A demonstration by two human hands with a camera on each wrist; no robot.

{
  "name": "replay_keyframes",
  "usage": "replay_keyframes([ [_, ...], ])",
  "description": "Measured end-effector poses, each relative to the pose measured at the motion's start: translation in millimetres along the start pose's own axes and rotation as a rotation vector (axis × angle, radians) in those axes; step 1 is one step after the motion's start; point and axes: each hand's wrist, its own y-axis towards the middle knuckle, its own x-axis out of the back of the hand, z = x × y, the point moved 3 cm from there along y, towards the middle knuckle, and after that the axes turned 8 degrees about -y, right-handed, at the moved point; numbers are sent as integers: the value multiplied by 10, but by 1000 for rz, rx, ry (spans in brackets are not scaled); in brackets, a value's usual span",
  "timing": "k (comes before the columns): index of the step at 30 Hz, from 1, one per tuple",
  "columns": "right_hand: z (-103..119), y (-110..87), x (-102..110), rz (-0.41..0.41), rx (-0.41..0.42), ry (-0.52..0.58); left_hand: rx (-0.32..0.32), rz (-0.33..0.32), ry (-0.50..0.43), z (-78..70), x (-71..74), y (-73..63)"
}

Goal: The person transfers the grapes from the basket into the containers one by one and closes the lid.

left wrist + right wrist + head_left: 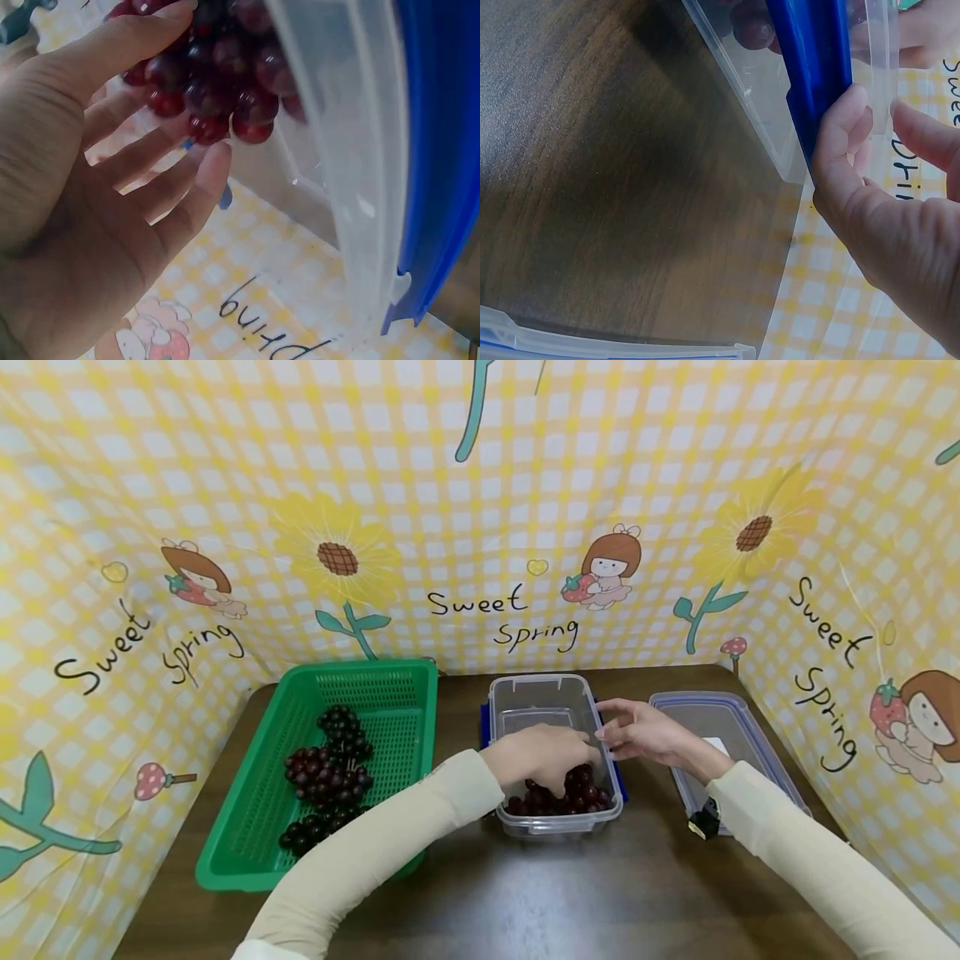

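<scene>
A clear plastic container (525, 692) with blue side latches stands mid-table, dark red grapes (592, 802) gathered at its near end. My left hand (543, 758) reaches down inside it. In the left wrist view, the left thumb lies over a bunch of grapes (225, 82) and the fingers curl in below and behind it. At the container's right side is my right hand (645, 731). Its fingers rest against the blue latch (814, 67), while the thumb comes to the rim from the other side. Part of the bunch is hidden under the left hand in the head view.
A green plastic basket (411, 693) on the left holds several dark grape bunches (330, 777). On the right lies a clear lid (742, 714) with a blue seal, partly behind the right forearm. Patterned cloth (480, 527) walls the table's back and sides.
</scene>
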Motion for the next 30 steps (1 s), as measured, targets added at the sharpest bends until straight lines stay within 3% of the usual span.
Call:
replay_keyframes([
  [12, 12, -1, -15, 5, -11, -20, 11, -82, -207, 239, 333, -317],
  [18, -5, -6, -28, 5, -19, -29, -26, -160, -290, 366, 421, -501],
  [22, -12, -10, -26, 0, -13, -33, -28, -230, -351, 460, 487, -641],
  [30, 19, -16, -9, 4, 8, -35, 87, -463, -478, 726, 534, -925],
])
